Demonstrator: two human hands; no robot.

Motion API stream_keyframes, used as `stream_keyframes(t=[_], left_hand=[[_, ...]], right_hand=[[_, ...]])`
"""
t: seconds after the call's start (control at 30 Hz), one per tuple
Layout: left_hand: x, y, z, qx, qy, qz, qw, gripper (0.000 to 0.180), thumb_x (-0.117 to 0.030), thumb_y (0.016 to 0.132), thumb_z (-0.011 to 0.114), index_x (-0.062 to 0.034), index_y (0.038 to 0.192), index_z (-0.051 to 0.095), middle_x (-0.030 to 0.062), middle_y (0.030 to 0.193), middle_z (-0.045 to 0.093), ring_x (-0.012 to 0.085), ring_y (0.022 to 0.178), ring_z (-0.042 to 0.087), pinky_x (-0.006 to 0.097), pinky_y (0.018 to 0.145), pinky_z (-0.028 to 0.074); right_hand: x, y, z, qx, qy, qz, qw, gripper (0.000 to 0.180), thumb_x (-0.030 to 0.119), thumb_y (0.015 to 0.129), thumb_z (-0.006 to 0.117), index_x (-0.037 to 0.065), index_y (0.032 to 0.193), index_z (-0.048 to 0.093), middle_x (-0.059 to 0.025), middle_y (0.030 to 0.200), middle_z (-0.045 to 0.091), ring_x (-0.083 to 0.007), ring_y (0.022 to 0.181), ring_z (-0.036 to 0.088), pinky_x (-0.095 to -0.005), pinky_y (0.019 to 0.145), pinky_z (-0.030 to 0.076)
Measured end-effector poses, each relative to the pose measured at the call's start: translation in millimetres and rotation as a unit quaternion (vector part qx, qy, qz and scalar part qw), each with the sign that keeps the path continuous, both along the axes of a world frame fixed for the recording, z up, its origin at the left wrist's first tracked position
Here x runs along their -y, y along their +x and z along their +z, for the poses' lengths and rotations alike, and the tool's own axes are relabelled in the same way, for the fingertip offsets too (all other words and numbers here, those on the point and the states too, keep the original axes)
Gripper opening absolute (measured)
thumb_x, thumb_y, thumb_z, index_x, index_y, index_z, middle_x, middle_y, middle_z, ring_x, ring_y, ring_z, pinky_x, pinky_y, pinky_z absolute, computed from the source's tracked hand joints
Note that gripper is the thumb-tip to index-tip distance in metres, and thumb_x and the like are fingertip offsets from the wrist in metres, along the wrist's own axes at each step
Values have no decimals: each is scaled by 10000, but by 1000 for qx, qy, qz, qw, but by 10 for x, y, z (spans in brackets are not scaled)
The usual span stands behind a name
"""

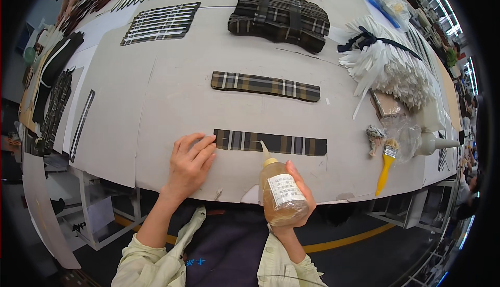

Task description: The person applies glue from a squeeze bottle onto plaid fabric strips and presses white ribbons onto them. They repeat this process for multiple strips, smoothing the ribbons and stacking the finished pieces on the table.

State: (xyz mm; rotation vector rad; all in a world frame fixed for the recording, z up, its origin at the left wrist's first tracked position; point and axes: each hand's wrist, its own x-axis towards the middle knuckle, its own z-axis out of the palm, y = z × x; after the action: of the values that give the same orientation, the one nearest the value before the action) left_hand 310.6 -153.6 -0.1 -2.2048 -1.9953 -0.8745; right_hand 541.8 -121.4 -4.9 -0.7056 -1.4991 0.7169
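A dark plaid fabric strip (304, 146) lies flat on the table in front of me. At its left end are the bent fingertips of my left hand (188, 163), drawn close together and pressing it down. My right hand (306, 196) is wrapped round a clear squeeze bottle (272, 175) with amber contents and a white label. The bottle is tilted, and its pale pointed nozzle touches or hovers just above the middle of the strip; I cannot tell which. Farther back lies a second plaid strip or thin stack (265, 85), which neither hand touches.
Tied plaid strips (278, 20) and striped pieces (161, 23) lie at the back. On the right are a bundle of white strips (388, 68), a yellow-handled brush (386, 168) and a white nozzle bottle (428, 144). A narrow strip (82, 125) lies left. The table edge is close to me.
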Motion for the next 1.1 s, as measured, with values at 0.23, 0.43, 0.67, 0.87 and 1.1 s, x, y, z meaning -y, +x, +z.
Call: stream_keyframes(t=[0.23,0.43,0.67,0.87,1.1], left_hand=[[-1,29,-11,5,-5,4,1000,193,-38,847,700,-10,1038,691,75,1206,690,297,1160,592,421,955,466],[-8,55,7,-1,-10,5,1000,188,-24,854,689,4,1040,692,89,1204,689,307,1155,595,422,964,473],[-13,65,-1,-7,-7,7,1000,191,-27,849,696,-5,1039,693,82,1195,689,296,1133,602,413,935,482],[-19,72,5,-3,-4,5,1000,199,-17,840,700,1,1038,693,82,1188,691,294,1126,604,410,929,487],[-13,40,23,7,10,1,1000,208,-25,822,710,0,1027,691,73,1183,690,289,1115,605,412,918,489]], right_hand=[[-90,290,40,29,-5,-73,997,582,148,816,831,-59,1212,458,-355,1248,591,-458,1177,611,-556,1030,484],[-178,475,-3,19,29,-147,988,543,141,861,788,-73,1222,445,-369,1225,593,-454,1155,623,-557,1008,504],[-214,713,-88,48,40,-183,981,516,199,902,747,-47,1243,446,-361,1272,567,-458,1180,604,-533,985,527],[-258,1036,270,-127,-37,-247,960,535,270,995,593,-63,1368,405,-298,1500,394,-422,1362,456,-524,1062,463],[-313,905,250,-404,-235,29,884,627,278,994,604,-13,1481,337,-251,1479,441,-401,1354,469,-477,1089,471]])
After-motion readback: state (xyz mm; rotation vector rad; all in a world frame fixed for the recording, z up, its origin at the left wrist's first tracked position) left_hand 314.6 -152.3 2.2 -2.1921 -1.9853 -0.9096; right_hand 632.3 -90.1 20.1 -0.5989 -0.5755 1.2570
